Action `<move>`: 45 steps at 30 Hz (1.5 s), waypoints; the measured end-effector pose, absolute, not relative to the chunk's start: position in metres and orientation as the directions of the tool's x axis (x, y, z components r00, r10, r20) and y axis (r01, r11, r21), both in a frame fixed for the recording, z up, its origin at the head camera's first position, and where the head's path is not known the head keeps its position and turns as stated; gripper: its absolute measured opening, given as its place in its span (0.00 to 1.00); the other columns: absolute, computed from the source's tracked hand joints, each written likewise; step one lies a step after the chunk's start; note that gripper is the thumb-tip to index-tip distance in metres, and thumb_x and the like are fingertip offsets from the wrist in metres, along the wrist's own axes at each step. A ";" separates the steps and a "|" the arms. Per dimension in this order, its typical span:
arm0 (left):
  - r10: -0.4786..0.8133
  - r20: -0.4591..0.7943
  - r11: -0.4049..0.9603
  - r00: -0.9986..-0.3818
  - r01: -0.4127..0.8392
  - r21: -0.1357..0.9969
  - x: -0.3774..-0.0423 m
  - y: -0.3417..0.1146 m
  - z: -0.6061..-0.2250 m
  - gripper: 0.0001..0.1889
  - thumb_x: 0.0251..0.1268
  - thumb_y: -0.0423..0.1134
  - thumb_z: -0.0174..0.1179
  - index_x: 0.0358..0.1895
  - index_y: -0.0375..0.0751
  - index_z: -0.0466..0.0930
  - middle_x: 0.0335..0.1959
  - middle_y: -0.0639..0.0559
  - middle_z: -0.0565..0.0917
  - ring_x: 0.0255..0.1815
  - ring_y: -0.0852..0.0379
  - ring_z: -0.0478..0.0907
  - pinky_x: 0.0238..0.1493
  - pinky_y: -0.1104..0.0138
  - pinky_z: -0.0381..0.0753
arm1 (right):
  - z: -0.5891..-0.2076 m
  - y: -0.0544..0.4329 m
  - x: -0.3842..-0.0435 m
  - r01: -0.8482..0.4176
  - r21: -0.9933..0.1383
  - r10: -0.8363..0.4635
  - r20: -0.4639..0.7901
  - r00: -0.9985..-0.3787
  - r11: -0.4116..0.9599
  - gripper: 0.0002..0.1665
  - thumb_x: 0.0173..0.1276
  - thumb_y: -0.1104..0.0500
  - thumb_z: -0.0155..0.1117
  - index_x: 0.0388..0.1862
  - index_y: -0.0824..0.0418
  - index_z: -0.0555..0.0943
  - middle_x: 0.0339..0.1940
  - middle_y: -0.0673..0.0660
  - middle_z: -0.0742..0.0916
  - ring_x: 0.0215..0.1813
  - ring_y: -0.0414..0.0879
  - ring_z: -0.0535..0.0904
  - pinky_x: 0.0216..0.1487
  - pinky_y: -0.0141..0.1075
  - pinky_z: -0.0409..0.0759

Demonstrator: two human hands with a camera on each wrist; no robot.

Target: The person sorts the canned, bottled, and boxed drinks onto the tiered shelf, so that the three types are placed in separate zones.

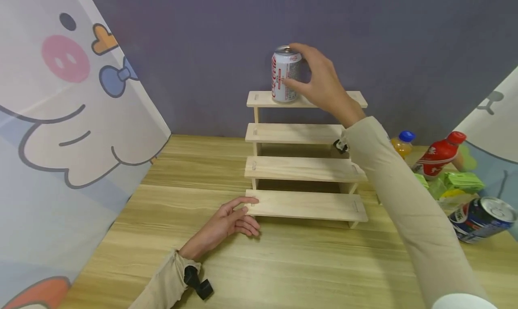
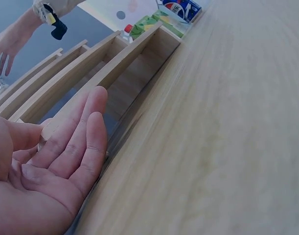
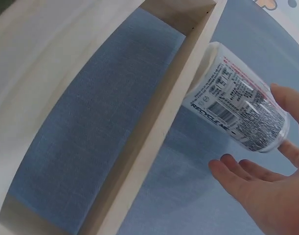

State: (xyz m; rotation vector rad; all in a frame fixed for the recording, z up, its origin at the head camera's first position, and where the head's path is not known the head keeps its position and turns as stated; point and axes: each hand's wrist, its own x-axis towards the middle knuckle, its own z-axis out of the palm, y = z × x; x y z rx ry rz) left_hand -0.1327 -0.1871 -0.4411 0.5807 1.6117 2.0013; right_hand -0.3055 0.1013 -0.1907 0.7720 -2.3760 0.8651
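A white and red Coca-Cola can (image 1: 285,77) stands upright on the top step of a pale wooden tiered stand (image 1: 305,168). My right hand (image 1: 319,77) pinches the can near its upper end, thumb across the front and index finger at the top rim. In the right wrist view the remaining fingertips (image 3: 228,166) are spread away from the can (image 3: 240,105). Down at the lowest step, my left hand (image 1: 232,218) holds the left front corner, index finger on top. The left wrist view has the thumb at the board's end and fingers (image 2: 90,142) below its edge.
On the right of the wooden table (image 1: 194,165) are a Pepsi can (image 1: 471,221), a red-capped bottle (image 1: 437,156), a blue-capped orange bottle (image 1: 402,143) and green packets (image 1: 461,182). A dark wall (image 1: 194,52) rises behind the stand; a cartoon-printed panel (image 1: 81,111) borders the left.
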 end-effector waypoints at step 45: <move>0.621 0.011 -0.165 -0.784 -0.117 0.979 -0.133 -0.183 -0.442 0.23 0.84 0.41 0.40 0.75 0.38 0.60 0.45 0.32 0.85 0.45 0.41 0.86 0.46 0.58 0.85 | -0.218 0.227 -0.191 -0.625 -0.235 -0.328 0.686 -0.649 0.745 0.42 0.64 0.56 0.73 0.75 0.53 0.68 0.76 0.60 0.67 0.77 0.59 0.58 0.74 0.63 0.54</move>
